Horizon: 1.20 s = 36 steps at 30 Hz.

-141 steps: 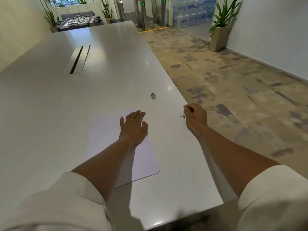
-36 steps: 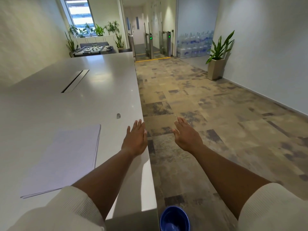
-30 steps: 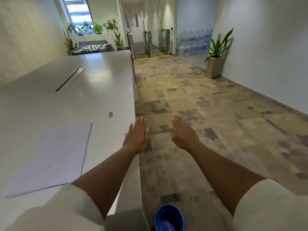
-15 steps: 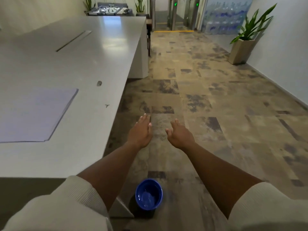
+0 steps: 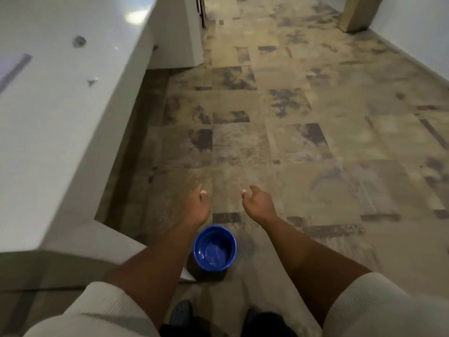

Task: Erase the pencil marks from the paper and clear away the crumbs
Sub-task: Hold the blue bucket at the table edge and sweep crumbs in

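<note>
The view has tipped down since half a second ago, and the blue bin [image 5: 215, 249] — round, glossy — now sits nearer mid-frame between the forearms. Beyond it the left hand [image 5: 198, 206] and right hand [image 5: 258, 203] hang loosely curled, holding nothing (both over mottled carpet). On the white table [image 5: 48, 142], left, the crumbs [image 5: 91, 81] lie before the small eraser [image 5: 79, 41]; the paper [image 5: 13, 69] edge runs diagonally away.
</note>
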### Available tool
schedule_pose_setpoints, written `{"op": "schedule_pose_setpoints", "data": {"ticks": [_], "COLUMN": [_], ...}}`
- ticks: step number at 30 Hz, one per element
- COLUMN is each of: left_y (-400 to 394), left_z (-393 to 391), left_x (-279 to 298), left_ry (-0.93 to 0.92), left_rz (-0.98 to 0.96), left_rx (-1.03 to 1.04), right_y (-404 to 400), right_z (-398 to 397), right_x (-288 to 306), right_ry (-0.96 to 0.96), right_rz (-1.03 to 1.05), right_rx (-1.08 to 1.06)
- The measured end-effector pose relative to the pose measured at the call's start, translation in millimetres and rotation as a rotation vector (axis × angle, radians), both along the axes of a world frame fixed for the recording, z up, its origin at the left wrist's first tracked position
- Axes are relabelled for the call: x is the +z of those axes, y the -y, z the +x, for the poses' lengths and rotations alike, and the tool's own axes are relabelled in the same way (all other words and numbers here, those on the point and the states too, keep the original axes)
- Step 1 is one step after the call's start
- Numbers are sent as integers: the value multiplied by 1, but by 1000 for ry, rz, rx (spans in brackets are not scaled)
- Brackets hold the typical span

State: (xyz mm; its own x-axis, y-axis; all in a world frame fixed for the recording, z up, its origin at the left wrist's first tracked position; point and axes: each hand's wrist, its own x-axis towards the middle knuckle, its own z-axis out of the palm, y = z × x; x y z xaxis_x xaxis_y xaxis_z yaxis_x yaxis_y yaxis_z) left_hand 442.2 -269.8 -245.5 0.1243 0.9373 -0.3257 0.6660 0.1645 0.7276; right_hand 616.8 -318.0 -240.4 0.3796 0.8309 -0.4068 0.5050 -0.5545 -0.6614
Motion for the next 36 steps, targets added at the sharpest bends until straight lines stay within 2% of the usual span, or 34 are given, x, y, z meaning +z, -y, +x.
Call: {"op": "schedule_pose_setpoints", "data": {"ticks": [5,7,11,20,27,36], "left_y": [-22,-26,-23,-17,-24,-33], "left_z": [-7,-13,-24,-54,-74,-66], "left_x": [-125,-161,-253,-414,-493,-531], "left_ry": [196,223,214,110,-25,40], "left_rz": [-377,-433,-528,-500,-533,-634], "left_rx": [336,445,528,561,592,570], "right_y": [-1,1,0,-14,-14,-26], "right_z": [-4,-7,-15,-33,-42,-44], "right_x": [-110,-141,-230,-379,-459,-499], "right_ry": [-66,-97,-170,-251,-194,-166], "right_rz": [-91,-123,-189,-260,-324,-336], "right_rx": [-101,-133,-203,-230,-202,-150]}}
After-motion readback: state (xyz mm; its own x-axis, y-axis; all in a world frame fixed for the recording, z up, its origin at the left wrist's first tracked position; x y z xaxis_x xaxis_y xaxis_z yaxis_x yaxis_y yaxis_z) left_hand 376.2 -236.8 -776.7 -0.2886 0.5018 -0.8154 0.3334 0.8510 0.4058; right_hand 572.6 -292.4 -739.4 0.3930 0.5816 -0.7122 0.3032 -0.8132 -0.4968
